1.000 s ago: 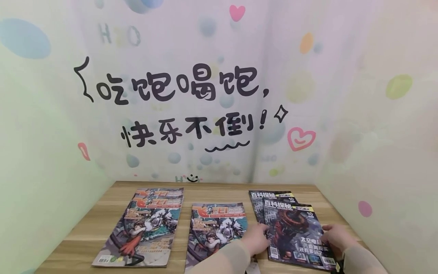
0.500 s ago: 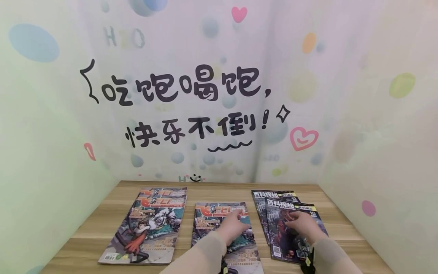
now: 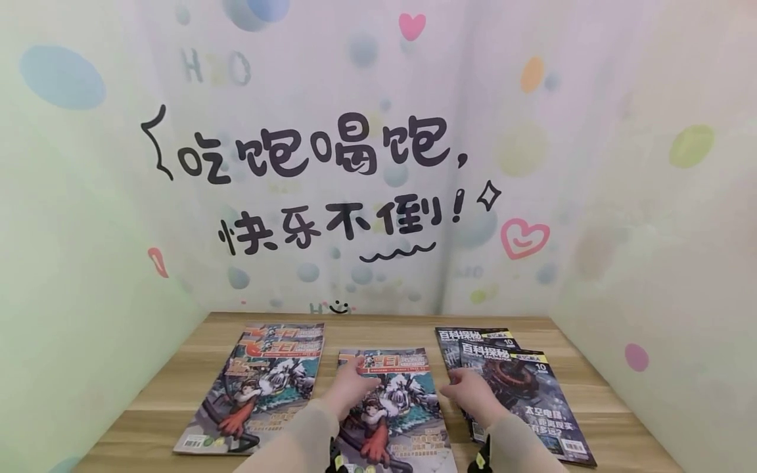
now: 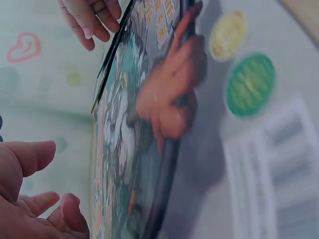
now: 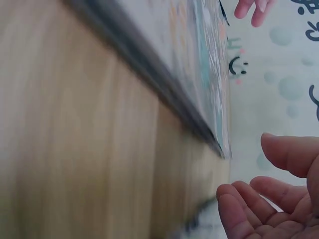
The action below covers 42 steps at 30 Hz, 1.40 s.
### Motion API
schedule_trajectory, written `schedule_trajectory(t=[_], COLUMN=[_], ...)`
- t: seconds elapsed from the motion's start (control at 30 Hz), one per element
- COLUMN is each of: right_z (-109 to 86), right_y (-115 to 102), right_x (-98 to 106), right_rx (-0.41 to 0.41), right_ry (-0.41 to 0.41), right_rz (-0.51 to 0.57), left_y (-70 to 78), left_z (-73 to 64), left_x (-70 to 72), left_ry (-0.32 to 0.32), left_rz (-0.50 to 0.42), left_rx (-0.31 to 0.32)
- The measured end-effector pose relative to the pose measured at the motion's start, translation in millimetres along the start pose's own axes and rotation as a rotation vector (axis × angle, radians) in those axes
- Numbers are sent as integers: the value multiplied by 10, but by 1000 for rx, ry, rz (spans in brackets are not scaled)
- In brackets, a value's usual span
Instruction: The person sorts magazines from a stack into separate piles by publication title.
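The middle magazine (image 3: 402, 407), with a red-gloved figure on its cover, lies flat on the table. My left hand (image 3: 347, 386) hovers over its upper left side, thumb and fingers apart in the left wrist view, holding nothing. My right hand (image 3: 473, 394) is just right of that magazine, in front of the left side of the dark magazine (image 3: 532, 394). In the right wrist view the right hand (image 5: 274, 199) has loosely bent fingers with nothing between them. The middle magazine's lower left corner is hidden by the left forearm.
Two overlapping magazines (image 3: 254, 401) with the same cover lie on the left. A second dark magazine (image 3: 452, 355) shows from under the front one at right. The wood-grain table (image 3: 378, 328) ends at a printed curtain wall (image 3: 355, 289), with pale walls on both sides.
Both hands have come away from the dark magazine and moved left to the middle one. The dark magazine now lies let go, overlapping the one behind it. The camera has shifted slightly.
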State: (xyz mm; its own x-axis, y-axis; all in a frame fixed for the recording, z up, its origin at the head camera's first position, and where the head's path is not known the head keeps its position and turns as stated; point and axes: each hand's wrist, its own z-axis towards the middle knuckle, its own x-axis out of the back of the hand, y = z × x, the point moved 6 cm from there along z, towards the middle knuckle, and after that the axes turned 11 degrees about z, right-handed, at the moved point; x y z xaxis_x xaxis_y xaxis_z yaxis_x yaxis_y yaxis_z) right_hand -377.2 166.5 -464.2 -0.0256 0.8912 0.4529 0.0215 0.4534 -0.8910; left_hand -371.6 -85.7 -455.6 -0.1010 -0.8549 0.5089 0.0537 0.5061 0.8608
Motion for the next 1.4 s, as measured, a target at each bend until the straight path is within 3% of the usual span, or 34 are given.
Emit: schedule_trajectory(t=[0.27,0.67,0.93,1.4], right_z=[-16,-14,-3,11], right_y=[20,118,166,197], right_x=[-187,-288,-287,-315], right_rx=[-17,-60,-83,-81], right_ry=[5,37,24,29], right_rz=[115,152,133,138], left_y=[-183,-425,-436,-450], left_z=[-122,-165,-190,-242], left_x=[229,202,193,213], left_ry=[89,122,107,194], left_rz=[-53,-68,-79,42], left_rx=[88,150,96,145])
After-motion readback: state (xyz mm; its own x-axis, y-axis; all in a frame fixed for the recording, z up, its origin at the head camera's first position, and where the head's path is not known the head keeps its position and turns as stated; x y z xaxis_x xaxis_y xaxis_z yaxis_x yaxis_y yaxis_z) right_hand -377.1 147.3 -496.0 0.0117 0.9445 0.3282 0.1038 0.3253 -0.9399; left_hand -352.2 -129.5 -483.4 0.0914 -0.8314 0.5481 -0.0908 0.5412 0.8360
